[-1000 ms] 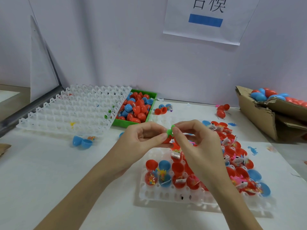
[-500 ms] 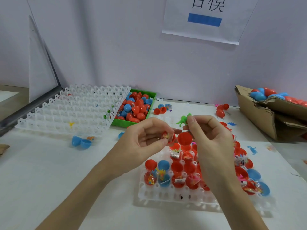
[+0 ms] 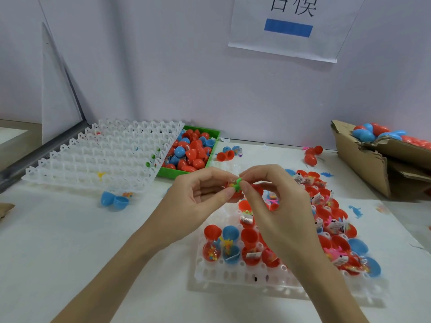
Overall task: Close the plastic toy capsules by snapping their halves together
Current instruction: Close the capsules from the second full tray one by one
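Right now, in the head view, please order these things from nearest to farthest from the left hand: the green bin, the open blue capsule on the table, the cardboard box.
From the left hand:
1. Green bin, just behind the hand, toward the wall.
2. Open blue capsule, to the hand's left, on the table.
3. Cardboard box, far right, beyond the right hand.

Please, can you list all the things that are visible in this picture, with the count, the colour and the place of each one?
loaded tray: one, white, near right, holds open red and blue capsules
empty tray: one, white, far left
green bin: one, behind centre, full of red and blue capsule halves
cardboard box: one, brown, far right, holds capsules
blue capsule: one, open, near empty tray
paper sign: one, white, on wall
green toy: one, between both hands
red capsule: one, in left grip
left hand: holds red capsule
right hand: pinches green toy
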Demonstrator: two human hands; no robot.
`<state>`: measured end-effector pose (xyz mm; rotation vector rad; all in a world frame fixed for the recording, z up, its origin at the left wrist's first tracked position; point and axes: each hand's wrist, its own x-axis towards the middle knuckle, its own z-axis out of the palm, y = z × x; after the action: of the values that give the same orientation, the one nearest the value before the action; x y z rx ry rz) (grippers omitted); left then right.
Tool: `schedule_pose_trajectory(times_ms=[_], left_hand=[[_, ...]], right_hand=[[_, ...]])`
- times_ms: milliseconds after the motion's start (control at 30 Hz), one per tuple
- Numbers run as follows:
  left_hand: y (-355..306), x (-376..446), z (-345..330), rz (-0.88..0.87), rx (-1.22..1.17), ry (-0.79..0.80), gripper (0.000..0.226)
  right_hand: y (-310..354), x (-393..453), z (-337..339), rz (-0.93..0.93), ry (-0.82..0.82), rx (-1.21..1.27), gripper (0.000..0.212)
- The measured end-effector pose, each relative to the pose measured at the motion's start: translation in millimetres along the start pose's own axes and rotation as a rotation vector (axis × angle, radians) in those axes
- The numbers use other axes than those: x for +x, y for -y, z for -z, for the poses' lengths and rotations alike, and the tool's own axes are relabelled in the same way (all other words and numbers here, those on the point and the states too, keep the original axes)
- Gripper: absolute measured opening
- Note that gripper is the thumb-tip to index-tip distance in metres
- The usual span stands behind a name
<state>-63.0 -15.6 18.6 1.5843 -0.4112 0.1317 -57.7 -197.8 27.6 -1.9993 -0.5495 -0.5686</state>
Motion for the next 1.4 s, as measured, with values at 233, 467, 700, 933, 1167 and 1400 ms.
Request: schedule_pose_trajectory(times_ms=[233, 467, 700, 933, 1167, 1400], left_hand=[[2, 1, -1, -0.008, 0.029, -0.029, 0.021], [6, 5, 4, 0.017, 0.007, -0.101, 0.017], [5, 7, 6, 0.023, -0.016, -0.197, 0.021], [3, 5, 7, -0.014, 0.004, -0.198, 0.022], [9, 1, -6, -0.206, 0.357, -0.162, 0.030], [8, 0, -12, -0.242, 0.482, -0.137, 0.035]], right_hand=[[-2, 0, 1, 0.022, 0.012, -0.091, 0.012], [0, 5, 9, -0.174, 0.072, 0.159, 0.037], [-6, 6, 13, -0.325, 0.111, 0.366, 0.026], [-2, 1, -3, -0.361, -0.041, 0.628, 0.037], [-6, -3, -12, -0.128, -0.043, 0.346, 0.022], [-9, -5, -14, -0.057, -0.054, 0.244, 0.023]])
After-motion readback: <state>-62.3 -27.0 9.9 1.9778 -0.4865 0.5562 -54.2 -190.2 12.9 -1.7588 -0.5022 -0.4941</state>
